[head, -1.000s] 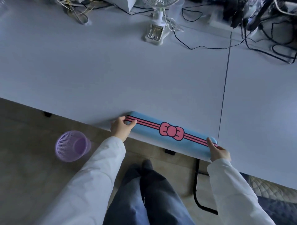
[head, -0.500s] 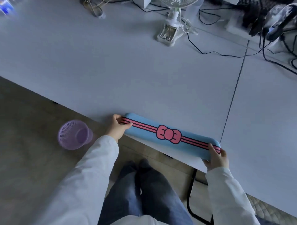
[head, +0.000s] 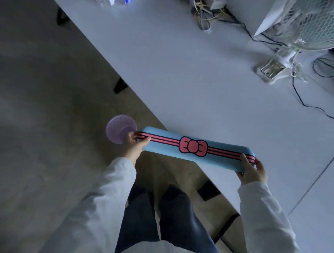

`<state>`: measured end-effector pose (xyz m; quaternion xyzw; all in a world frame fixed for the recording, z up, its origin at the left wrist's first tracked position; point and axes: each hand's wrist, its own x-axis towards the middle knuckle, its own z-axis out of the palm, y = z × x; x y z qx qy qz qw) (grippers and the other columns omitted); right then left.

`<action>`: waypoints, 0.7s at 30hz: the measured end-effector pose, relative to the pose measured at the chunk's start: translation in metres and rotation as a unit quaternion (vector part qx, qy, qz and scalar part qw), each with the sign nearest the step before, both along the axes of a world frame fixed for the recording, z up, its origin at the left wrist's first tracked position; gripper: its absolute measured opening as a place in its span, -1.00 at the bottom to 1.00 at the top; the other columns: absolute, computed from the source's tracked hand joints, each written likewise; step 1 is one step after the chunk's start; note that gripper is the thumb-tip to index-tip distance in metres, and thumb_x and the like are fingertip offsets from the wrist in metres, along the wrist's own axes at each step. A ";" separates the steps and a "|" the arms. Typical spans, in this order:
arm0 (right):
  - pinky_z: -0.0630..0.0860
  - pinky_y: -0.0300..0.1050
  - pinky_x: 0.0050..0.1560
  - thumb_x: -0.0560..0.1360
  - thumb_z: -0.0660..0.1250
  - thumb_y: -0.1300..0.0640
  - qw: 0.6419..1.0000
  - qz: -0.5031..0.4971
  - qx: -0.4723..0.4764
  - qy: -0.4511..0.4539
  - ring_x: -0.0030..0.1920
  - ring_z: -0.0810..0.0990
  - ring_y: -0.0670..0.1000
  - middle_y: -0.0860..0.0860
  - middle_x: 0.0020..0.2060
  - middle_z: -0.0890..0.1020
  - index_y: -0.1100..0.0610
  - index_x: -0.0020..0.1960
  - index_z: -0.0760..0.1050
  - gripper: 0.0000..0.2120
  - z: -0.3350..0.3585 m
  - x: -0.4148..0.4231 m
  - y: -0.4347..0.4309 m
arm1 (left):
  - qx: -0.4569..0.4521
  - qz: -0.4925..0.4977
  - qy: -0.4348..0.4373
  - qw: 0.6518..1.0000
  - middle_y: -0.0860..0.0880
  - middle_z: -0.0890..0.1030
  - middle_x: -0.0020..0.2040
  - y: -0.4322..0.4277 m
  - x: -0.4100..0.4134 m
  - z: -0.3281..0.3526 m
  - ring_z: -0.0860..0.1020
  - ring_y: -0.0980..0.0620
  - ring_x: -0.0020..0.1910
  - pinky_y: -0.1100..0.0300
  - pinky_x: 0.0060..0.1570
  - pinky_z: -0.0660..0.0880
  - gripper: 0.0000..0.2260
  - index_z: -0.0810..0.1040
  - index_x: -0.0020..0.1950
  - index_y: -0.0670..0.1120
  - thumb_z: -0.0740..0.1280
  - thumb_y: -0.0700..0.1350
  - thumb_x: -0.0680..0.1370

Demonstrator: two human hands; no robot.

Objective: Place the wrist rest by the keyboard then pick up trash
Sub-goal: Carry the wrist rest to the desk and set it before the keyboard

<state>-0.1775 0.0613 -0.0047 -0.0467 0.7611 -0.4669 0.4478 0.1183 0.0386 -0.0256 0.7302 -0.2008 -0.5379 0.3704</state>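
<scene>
The wrist rest is a long blue pad with pink stripes and a pink bow in its middle. It is held level over the front edge of the white desk. My left hand grips its left end, thumb on top. My right hand grips its right end. No keyboard is in view. A blurred blue-and-white item lies at the desk's far left corner; I cannot tell what it is.
A small purple mesh basket stands on the floor just left of my left hand. A white clip fan and several black cables sit at the desk's back right. My legs are below the desk edge.
The wrist rest has come off the desk and hangs over its edge in both hands. The camera has swung left, so the desk now runs diagonally and the fan sits at the right.
</scene>
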 end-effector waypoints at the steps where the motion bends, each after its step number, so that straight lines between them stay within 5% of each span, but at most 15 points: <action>1: 0.47 -0.02 0.10 0.47 0.33 0.19 1.000 0.018 -0.003 0.003 0.07 0.46 0.09 0.09 -0.02 0.49 0.22 0.32 0.37 -0.57 0.000 0.012 -0.008 | -0.004 0.015 0.003 1.000 -0.04 0.53 -0.01 0.004 0.015 0.002 0.51 -0.07 0.08 0.11 0.02 0.50 -0.70 0.36 0.06 -0.09 0.40 -0.20 0.42; 4: 0.47 -0.04 0.09 0.47 0.33 0.18 0.998 0.068 -0.017 0.004 0.08 0.48 0.09 0.12 0.07 0.45 0.22 0.30 0.39 -0.58 0.004 0.052 -0.028 | 0.004 0.052 0.002 0.999 -0.18 0.58 0.11 0.016 0.060 0.007 0.57 -0.16 0.12 -0.08 0.15 0.54 -0.51 0.44 0.13 -0.19 0.45 -0.06 0.27; 8: 0.47 -0.03 0.10 0.47 0.34 0.19 0.991 0.133 -0.022 -0.002 0.10 0.48 0.09 0.10 0.10 0.46 0.22 0.30 0.39 -0.58 0.012 0.112 -0.045 | -0.008 0.112 0.008 0.994 -0.24 0.58 0.13 0.036 0.118 0.014 0.57 -0.17 0.13 -0.01 0.05 0.54 -0.48 0.47 0.17 -0.26 0.45 -0.10 0.28; 15: 0.50 -0.03 -0.04 0.46 0.35 0.14 0.970 0.239 -0.021 0.028 0.09 0.45 0.08 0.08 0.08 0.45 0.20 0.28 0.40 -0.58 0.018 0.231 -0.055 | -0.035 0.204 0.007 0.978 -0.13 0.58 -0.02 0.080 0.223 0.023 0.54 -0.09 0.03 -0.08 0.16 0.49 -0.89 0.51 -0.15 -0.04 0.41 -0.20 0.41; 21: 0.55 -0.17 -0.18 0.48 0.32 0.15 0.954 0.298 -0.018 0.038 0.06 0.43 0.06 0.16 0.25 0.47 0.23 0.33 0.36 -0.55 0.025 0.320 -0.054 | -0.054 0.224 -0.013 0.973 -0.17 0.57 -0.09 0.111 0.298 0.027 0.51 -0.10 -0.04 0.00 -0.01 0.47 -0.88 0.54 -0.14 -0.12 0.42 -0.17 0.36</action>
